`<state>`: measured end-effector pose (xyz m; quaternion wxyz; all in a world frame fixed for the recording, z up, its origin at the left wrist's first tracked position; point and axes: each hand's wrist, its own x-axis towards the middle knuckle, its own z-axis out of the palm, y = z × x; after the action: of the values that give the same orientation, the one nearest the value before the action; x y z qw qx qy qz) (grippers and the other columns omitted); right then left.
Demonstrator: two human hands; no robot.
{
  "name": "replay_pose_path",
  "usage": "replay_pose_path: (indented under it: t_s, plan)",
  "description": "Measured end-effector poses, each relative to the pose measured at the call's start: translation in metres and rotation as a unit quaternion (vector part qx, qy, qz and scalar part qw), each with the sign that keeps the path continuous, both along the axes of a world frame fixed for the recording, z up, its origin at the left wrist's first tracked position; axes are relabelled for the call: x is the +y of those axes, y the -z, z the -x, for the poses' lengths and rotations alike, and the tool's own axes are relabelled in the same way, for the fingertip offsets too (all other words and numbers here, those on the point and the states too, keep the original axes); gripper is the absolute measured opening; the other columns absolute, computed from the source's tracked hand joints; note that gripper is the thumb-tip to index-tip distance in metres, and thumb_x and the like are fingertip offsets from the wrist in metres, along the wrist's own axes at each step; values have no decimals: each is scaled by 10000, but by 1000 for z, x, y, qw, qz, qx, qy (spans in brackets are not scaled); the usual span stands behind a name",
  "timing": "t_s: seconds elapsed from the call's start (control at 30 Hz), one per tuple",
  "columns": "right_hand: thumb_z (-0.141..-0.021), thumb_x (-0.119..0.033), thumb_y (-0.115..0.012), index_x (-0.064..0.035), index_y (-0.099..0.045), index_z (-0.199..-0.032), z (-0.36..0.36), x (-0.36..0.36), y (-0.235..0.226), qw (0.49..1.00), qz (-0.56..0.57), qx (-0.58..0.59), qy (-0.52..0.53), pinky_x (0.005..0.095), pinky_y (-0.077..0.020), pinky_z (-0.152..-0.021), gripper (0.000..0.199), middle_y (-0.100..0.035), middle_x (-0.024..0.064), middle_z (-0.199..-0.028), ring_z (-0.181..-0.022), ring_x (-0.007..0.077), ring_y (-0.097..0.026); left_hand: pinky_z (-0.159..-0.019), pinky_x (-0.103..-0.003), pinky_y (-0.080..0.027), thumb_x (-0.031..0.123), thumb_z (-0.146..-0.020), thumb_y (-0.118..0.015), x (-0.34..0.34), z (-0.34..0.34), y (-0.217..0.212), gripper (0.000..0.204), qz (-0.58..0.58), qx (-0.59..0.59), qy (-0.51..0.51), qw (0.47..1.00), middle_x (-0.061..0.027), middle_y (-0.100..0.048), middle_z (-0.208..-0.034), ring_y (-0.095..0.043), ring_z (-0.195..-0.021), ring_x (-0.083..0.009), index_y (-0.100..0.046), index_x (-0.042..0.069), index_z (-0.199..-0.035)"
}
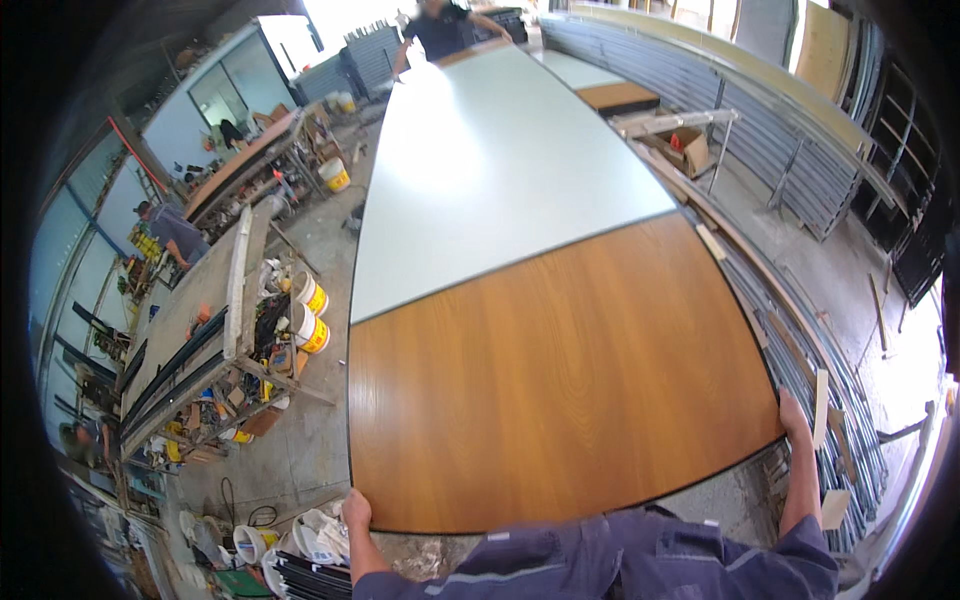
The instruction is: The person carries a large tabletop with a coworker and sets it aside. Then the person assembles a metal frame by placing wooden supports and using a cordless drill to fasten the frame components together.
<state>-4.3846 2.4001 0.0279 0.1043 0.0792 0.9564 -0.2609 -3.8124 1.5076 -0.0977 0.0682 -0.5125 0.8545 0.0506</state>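
A large flat panel (550, 390) with a dark edge stretches away in front of me. Its near part has an orange-brown wood grain, and a glossy pale section (510, 200) covers the far part. My left hand (356, 508) grips the near left corner, while my right hand (794, 412) is closed on the right edge by the near right corner. The fingers of both hands are partly hidden at the rim. At the far end, a person in a dark shirt (440, 32) has both hands on the panel's edges.
Left of the panel stands a cluttered workbench (190, 340) with white buckets (312, 328) beside it. Another person (172, 230) bends near it. Long metal profiles (800, 330) lie along the right side. White tubs (250, 545) sit low at the left, and an open cardboard box (690, 152) stands farther right.
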Motion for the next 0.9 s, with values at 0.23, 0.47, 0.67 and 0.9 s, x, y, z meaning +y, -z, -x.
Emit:
replay_pose_path:
  t_s: [0.23, 0.47, 0.67, 0.9]
  plan:
    - [-1079, -368, -243, 65, -545, -1272, 125, -155, -16, 997, -39, -19, -64, 516, -405, -1035, 563, -592, 377, -1205, -1241, 508, -511, -887, -573, -507, 244, -1017, -302, -143, 125, -24, 484, 2, 39, -41, 998, -325, -677, -1060, -644, -1023, -495, -656, -82, -964]
    - [-1068, -437, -271, 109, -509, -1345, 291, -272, 54, 997, -13, -74, -18, 435, -342, -1141, 656, -532, 355, -1366, -1381, 411, -452, -875, -575, -505, 228, -1014, -328, -283, 323, -34, 419, -19, 39, -71, 997, -324, -676, -1043, -639, -1017, -497, -643, -47, -1030]
    - [-1055, -471, -304, 131, -523, -1328, 404, -410, 17, 996, 76, -53, -5, 416, -321, -1148, 696, -557, 318, -1375, -1392, 427, -436, -849, -574, -512, 202, -1003, -348, -379, 430, -48, 370, 13, 73, -49, 996, -304, -687, -1011, -655, -968, -487, -623, -44, -1030]
    - [-1069, -412, -276, 104, -582, -1207, 550, -515, -4, 998, 15, -56, 38, 478, -382, -1059, 616, -587, 364, -1263, -1266, 479, -521, -854, -561, -516, 173, -1019, -300, -515, 612, -38, 345, 28, -9, 45, 999, -310, -682, -995, -657, -958, -475, -571, -39, -992]
